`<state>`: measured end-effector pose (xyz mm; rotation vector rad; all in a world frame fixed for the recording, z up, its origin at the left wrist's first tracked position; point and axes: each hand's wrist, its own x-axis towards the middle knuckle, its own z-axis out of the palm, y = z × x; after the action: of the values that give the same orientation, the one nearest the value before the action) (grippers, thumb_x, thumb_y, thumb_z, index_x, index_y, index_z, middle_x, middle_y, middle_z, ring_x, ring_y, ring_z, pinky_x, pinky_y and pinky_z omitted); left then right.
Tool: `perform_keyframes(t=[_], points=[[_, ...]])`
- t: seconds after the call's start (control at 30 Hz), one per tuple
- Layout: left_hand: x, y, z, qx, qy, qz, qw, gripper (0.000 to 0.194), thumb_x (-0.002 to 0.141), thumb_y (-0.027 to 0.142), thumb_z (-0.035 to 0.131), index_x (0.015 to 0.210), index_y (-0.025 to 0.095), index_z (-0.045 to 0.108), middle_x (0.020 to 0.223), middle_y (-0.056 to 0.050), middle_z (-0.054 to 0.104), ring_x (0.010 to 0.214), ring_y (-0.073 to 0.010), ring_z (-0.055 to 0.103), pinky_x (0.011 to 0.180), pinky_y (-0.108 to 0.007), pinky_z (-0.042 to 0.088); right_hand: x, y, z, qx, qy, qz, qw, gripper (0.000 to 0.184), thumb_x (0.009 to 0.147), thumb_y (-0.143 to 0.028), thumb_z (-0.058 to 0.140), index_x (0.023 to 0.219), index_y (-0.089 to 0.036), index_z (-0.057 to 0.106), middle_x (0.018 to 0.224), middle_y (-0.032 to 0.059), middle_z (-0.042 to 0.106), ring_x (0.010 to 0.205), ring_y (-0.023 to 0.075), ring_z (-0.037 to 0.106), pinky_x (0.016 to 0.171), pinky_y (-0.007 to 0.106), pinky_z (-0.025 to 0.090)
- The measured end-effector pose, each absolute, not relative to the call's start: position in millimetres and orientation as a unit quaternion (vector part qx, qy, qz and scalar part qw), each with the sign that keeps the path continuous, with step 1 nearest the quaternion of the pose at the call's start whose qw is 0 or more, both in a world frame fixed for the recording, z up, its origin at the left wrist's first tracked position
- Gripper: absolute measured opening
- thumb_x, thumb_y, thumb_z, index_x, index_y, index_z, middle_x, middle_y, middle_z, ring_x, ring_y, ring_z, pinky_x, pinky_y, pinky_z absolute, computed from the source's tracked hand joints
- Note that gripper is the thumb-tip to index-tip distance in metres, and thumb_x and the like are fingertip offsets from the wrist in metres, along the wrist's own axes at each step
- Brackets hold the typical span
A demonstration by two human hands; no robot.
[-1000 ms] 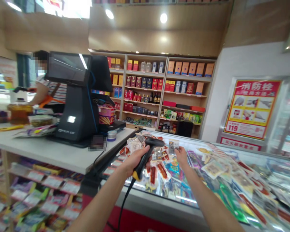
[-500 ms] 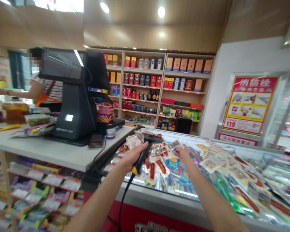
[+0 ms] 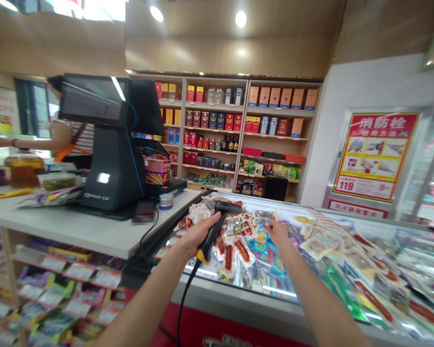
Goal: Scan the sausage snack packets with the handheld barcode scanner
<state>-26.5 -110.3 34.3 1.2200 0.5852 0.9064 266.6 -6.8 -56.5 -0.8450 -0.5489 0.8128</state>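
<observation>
My left hand is wrapped round the handle of a black and yellow barcode scanner, its head pointing right and its cord hanging down in front of the freezer. My right hand pinches the lower edge of a small clear snack packet with grey-brown contents. Below and between the hands, vacuum-packed sausages and other packets lie heaped on the glass top of the chest freezer. More snack packets are spread to the right of my right hand.
A dark checkout terminal stands on the white counter at left. Beyond it a person in a striped top reaches left. Shelves of boxed bottles line the back wall. A red fire-hydrant sign hangs at right.
The packet in my right hand has shifted slightly left and turned level, nearer the scanner head. My left hand with the scanner is nearly still. The person behind the terminal has moved slightly.
</observation>
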Motion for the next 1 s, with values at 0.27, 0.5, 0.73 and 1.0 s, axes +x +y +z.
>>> perform_keyframes(t=[0.27, 0.5, 0.73, 1.0], points=[[-23, -112, 39, 0.513, 0.269, 0.403, 0.708, 0.03, 0.07, 0.044, 0.048, 0.07, 0.014, 0.048, 0.054, -0.001, 0.053, 0.039, -0.0066, 0.047, 0.037, -0.017, 0.035, 241, -1, -61, -0.324, -0.199, 0.472, 0.795, 0.02, 0.053, -0.007, 0.05, 0.067, -0.021, 0.047, 0.063, -0.0047, 0.059, 0.068, 0.0131, 0.06, 0.064, 0.027, 0.048], [-18, -110, 42, 0.493, 0.26, 0.391, 0.733, 0.03, 0.071, 0.044, 0.048, 0.073, 0.014, 0.05, 0.053, 0.0, 0.052, 0.038, -0.007, 0.047, 0.036, -0.017, 0.035, 220, -1, -67, -0.319, -0.222, 0.49, 0.78, 0.02, 0.052, -0.006, 0.049, 0.067, -0.02, 0.048, 0.065, -0.0043, 0.06, 0.072, 0.013, 0.059, 0.067, 0.027, 0.049], [-15, -101, 35, 0.484, 0.246, 0.389, 0.744, 0.03, 0.072, 0.043, 0.048, 0.076, 0.013, 0.051, 0.053, 0.0, 0.053, 0.039, -0.007, 0.048, 0.038, -0.018, 0.037, 219, -7, -62, -0.368, -0.253, 0.467, 0.763, 0.014, 0.054, -0.012, 0.051, 0.065, -0.02, 0.045, 0.068, -0.0024, 0.06, 0.076, 0.0154, 0.059, 0.065, 0.029, 0.05], [-26, -90, 31, 0.498, 0.266, 0.422, 0.709, 0.03, 0.071, 0.042, 0.048, 0.073, 0.013, 0.05, 0.056, -0.002, 0.054, 0.04, -0.0062, 0.047, 0.036, -0.016, 0.035, 209, 8, -53, -0.447, -0.302, 0.424, 0.728, 0.015, 0.059, -0.018, 0.053, 0.069, -0.02, 0.043, 0.064, -0.0021, 0.058, 0.067, 0.0134, 0.06, 0.059, 0.026, 0.048]])
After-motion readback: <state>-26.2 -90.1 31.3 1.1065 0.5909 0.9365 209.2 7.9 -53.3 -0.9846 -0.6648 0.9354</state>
